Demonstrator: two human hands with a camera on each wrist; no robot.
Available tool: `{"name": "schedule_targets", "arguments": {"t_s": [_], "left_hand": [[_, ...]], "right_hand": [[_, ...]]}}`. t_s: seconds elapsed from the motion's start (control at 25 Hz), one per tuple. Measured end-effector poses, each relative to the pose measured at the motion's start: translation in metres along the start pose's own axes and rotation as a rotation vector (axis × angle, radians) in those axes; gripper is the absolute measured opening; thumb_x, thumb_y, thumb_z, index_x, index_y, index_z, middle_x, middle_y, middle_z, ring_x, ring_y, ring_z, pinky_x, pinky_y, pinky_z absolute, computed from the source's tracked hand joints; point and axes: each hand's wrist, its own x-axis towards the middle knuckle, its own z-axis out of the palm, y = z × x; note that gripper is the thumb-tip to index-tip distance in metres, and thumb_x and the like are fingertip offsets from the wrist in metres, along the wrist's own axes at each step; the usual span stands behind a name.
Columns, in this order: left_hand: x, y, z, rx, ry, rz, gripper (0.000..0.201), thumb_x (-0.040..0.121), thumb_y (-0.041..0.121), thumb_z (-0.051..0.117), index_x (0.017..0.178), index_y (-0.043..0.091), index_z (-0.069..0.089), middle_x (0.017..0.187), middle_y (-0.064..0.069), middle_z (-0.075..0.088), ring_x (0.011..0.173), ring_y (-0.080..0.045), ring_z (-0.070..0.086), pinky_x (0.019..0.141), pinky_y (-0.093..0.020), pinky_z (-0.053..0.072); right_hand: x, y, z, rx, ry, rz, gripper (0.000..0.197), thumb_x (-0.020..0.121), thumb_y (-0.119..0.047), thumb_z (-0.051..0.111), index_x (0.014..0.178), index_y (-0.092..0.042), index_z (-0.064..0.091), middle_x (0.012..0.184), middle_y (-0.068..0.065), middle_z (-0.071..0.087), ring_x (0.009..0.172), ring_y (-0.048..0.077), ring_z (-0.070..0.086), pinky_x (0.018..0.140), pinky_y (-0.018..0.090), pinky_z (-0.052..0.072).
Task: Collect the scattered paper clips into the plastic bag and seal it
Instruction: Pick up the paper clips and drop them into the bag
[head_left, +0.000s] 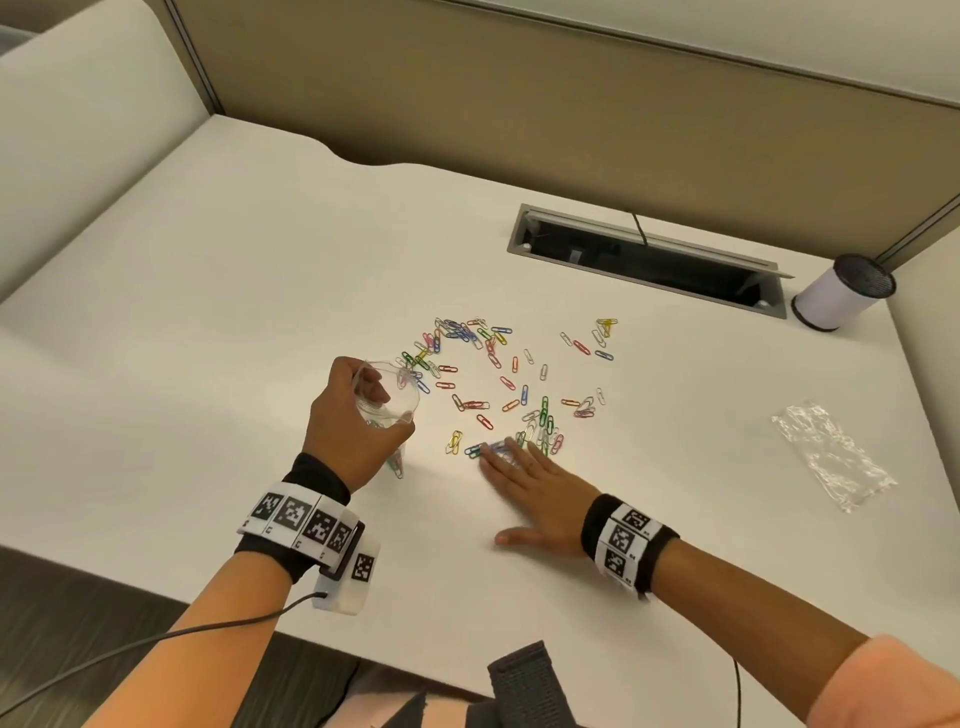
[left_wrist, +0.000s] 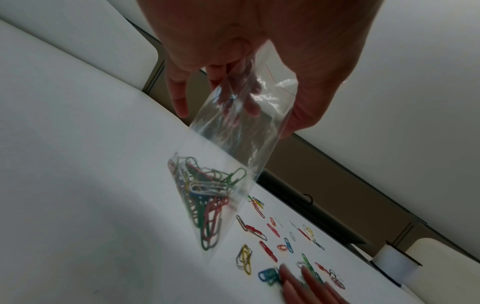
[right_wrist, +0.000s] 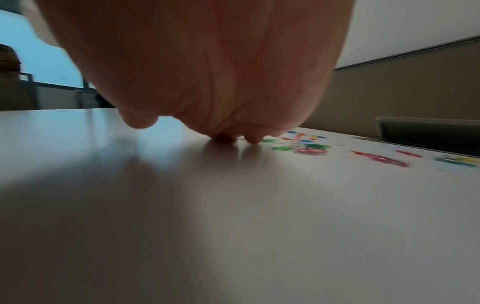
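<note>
Your left hand (head_left: 353, 421) sits at centre-left of the head view, raised off the table, fingers and thumb curled around the mouth of the plastic bag (left_wrist: 233, 144), which hangs below the palm in the left wrist view. Your right hand (head_left: 530, 488) lies flat, palm down, at lower centre, fingers straight and pointing toward the upper left, thumb spread out toward the bottom of the frame. Both wrists wear black bands with printed marker tags, and both forearms enter from the bottom edge.
</note>
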Motion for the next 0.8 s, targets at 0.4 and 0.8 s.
{"name": "schedule_targets", "arguments": {"t_s": [0.4,0.8], "left_hand": [[-0.002,0.003,0.006,0.000,0.007,-0.004,0.049,0.067,0.010,0.083,0.098,0.016,0.046,0.083,-0.001,0.063,0.082,-0.015,0.061,0.072,-0.018,0.045],[0.000,0.002,0.013,-0.005,-0.007,-0.020,0.049,0.067,0.009,0.083,0.099,0.016,0.046,0.083,0.000,0.062,0.080,-0.011,0.060,0.071,-0.015,0.044]], "right_hand": [[0.048,-0.019,-0.010,0.002,0.067,0.003,0.092,0.088,-0.073,0.024,0.153,-0.018,-0.010,0.162,-0.002,-0.013,0.148,0.025,-0.016,0.118,0.043,-0.015],[0.025,0.040,-0.033,0.314,0.236,0.368,0.100,0.087,-0.062,0.049,0.153,-0.015,-0.009,0.161,0.005,-0.017,0.149,0.024,-0.015,0.123,0.043,0.002]]}}
